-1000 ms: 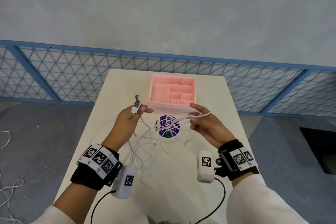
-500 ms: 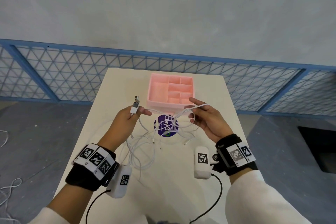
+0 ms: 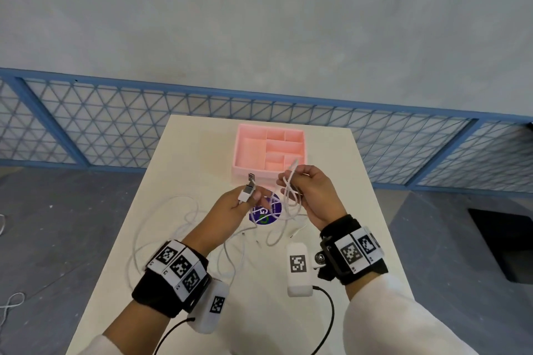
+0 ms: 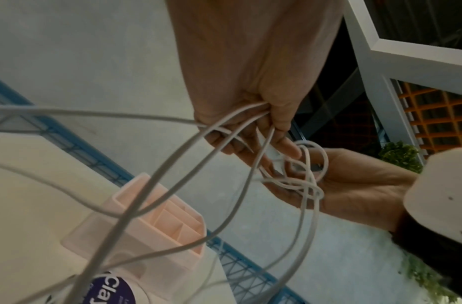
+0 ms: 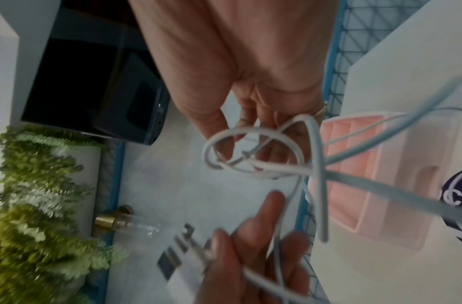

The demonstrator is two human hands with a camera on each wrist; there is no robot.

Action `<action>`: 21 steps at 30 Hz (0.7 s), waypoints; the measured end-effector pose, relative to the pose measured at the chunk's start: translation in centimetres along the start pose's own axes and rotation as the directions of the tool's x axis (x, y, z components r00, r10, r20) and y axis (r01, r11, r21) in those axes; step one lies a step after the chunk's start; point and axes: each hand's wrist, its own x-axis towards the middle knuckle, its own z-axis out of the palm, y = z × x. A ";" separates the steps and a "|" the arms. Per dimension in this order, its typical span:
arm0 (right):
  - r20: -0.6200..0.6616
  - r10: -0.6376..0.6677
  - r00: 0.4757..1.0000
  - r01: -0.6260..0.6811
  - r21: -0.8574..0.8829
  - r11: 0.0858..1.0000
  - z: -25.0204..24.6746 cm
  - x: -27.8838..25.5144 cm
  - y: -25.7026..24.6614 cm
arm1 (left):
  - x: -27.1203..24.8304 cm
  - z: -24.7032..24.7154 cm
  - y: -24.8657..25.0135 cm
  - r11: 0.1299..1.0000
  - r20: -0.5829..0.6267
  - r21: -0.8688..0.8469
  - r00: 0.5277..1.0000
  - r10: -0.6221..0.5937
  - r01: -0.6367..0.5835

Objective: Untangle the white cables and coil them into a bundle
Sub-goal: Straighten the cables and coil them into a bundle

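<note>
White cables [image 3: 184, 228] lie in loose tangled loops on the white table [image 3: 178, 158], with strands rising to both hands. My left hand [image 3: 230, 207] pinches a white USB plug [image 3: 247, 192] with its metal tip pointing up; cable strands run through its curled fingers [image 4: 250, 131]. My right hand [image 3: 310, 190] is raised just right of it and grips a knotted bunch of cable loops [image 3: 290, 181]. The knot [image 4: 308, 185] sits against the right palm. The loops [image 5: 253, 152] cross under the right fingers, and the plug [image 5: 178, 267] shows blurred below.
A pink compartment tray [image 3: 269, 153] stands just behind the hands at the table's far middle. A round purple sticker [image 3: 265, 212] lies under the cables. A blue mesh fence [image 3: 115, 118] runs behind the table. More white cable [image 3: 8, 305] lies on the floor left.
My left hand has moved right toward the right hand with the plug. My right hand has curled round the cable loops and lifted them; the hands now nearly touch.
</note>
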 end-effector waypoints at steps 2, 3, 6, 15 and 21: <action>-0.008 -0.008 1.000 0.008 -0.071 0.997 0.9 0.2 0.3 | 0.0 0.9 0.5 1.000 0.012 -0.007 1.000 -0.015 0.015; -0.027 -0.016 1.000 0.013 -0.104 0.995 1.3 0.3 0.5 | 0.1 1.3 0.7 1.000 0.015 -0.023 1.000 -0.019 0.019; -0.103 -0.053 0.993 0.037 -0.152 0.988 1.9 0.4 0.5 | 0.0 1.7 0.8 0.991 0.044 -0.120 0.997 -0.060 0.065; 0.282 -0.299 0.912 0.398 -0.424 0.813 -0.4 -2.6 -1.4 | 0.1 0.4 0.3 0.853 -0.068 -0.511 0.985 -0.162 0.105; 0.233 -0.476 0.848 0.523 -0.517 0.678 0.2 -2.6 -0.7 | 0.4 0.2 0.6 0.864 0.007 -0.499 0.998 -0.070 0.064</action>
